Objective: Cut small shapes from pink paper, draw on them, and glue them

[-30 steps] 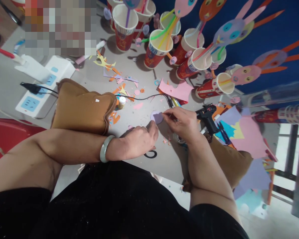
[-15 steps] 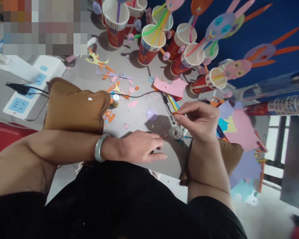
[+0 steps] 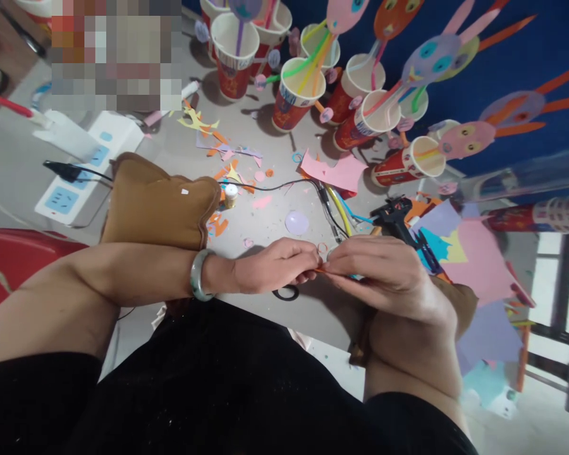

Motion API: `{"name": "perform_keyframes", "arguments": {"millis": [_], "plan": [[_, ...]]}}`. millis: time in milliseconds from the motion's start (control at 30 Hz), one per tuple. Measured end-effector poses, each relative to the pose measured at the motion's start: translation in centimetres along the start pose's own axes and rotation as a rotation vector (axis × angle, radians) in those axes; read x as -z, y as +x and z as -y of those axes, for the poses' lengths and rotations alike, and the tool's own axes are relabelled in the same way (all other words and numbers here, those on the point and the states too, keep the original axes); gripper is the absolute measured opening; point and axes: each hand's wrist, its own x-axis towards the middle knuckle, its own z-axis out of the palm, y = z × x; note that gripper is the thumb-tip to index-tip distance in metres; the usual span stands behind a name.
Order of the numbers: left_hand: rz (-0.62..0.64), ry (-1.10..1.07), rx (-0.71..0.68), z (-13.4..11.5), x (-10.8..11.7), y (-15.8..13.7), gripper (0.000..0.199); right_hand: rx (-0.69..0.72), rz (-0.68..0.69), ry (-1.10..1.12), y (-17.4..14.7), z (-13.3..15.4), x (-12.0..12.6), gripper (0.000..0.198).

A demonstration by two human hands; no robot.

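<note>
My left hand [image 3: 277, 266], with a jade-like bangle [image 3: 198, 275] on its wrist, is closed with the fingertips pinched at a thin orange paper piece [image 3: 320, 270]. My right hand [image 3: 384, 273] meets it fingertip to fingertip, closed on the same piece, which is mostly covered by the fingers. Just below my left hand a black loop [image 3: 286, 294], like a scissor handle, lies on the table. Above the hands are a lilac paper oval [image 3: 296, 222] and a small orange ring [image 3: 322, 248]. A black glue gun [image 3: 392, 215] lies beyond my right hand.
Decorated paper cups [image 3: 298, 95] with straws and paper faces stand at the back. A brown cushion [image 3: 159, 212] and a white power strip [image 3: 90, 167] are at left. Paper scraps [image 3: 232, 172], a cable [image 3: 275, 188] and coloured sheets [image 3: 478, 259] are spread about the table [image 3: 265, 142].
My right hand has come down and left with the orange piece. My left hand has risen slightly and closed, and both now meet. The view has shifted a little.
</note>
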Motion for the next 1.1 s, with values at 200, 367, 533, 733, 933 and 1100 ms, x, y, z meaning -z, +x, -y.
{"name": "perform_keyframes", "arguments": {"millis": [200, 367, 533, 733, 933, 1100], "plan": [[-0.018, 0.202, -0.218, 0.9, 0.7, 0.5, 0.027, -0.039, 0.043, 0.172, -0.1, -0.6, 0.4, 0.01], [0.039, 0.586, -0.377, 1.6, 1.5, 0.4, 0.024, -0.291, -0.232, 0.381, 1.3, -2.3, -0.1, 0.021], [0.263, 1.244, -0.621, 2.1, 1.5, -0.1, 0.02, -0.316, -0.096, 0.365, 7.0, -3.9, -3.9, 0.042], [0.442, 1.535, -0.735, 2.2, 1.6, -0.4, 0.023, -0.213, 0.009, 0.091, 13.7, -4.6, -8.1, 0.021], [0.468, 1.557, -0.735, 1.9, 1.7, -0.4, 0.024, -0.237, -0.501, 0.253, 15.8, -4.4, -1.9, 0.016], [0.454, 1.594, -0.772, 2.5, 1.7, -0.3, 0.023, -0.215, -0.637, 0.363, 14.0, -5.5, -0.7, 0.033]]}}
